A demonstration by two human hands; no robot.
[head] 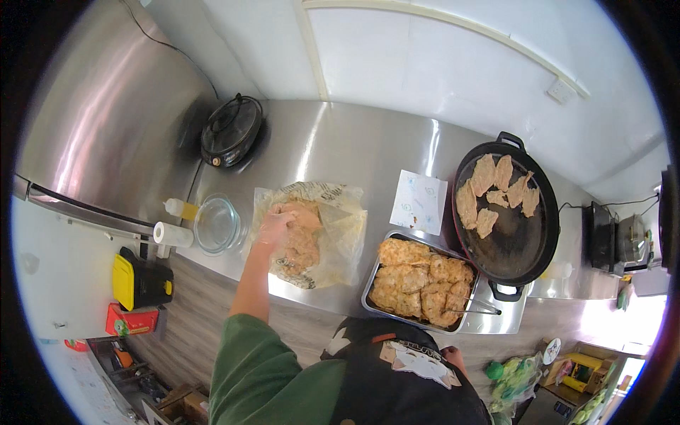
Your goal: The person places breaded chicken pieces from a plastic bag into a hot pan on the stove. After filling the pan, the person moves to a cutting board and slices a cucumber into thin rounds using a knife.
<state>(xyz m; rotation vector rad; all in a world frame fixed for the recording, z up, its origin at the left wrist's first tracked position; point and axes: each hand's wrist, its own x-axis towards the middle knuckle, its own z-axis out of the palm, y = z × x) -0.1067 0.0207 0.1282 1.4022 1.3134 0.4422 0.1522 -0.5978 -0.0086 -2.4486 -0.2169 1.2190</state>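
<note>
My left hand [275, 227], in a clear thin glove, has its fingers on raw marinated meat slices [304, 236] lying on printed wrapping paper and clear plastic [342, 234]. Whether the fingers grip a slice cannot be told. My right hand [452, 357] hangs low beside the black apron, mostly hidden; what it holds is not visible. A metal tray [366, 300] of browned, cooked meat pieces [406, 279] stands right of the wrapping, with metal tongs [481, 311] at its right side. Several pale meat slices [484, 175] lie in the large black electric pan [512, 255].
A printed paper sheet [419, 202] lies between wrapping and pan. On the left are a glass bowl [217, 224], a yellow sauce bottle [182, 209], a paper roll [173, 235] and a black lidded pan [232, 131]. A black bin with yellow lid [123, 281] stands below the counter.
</note>
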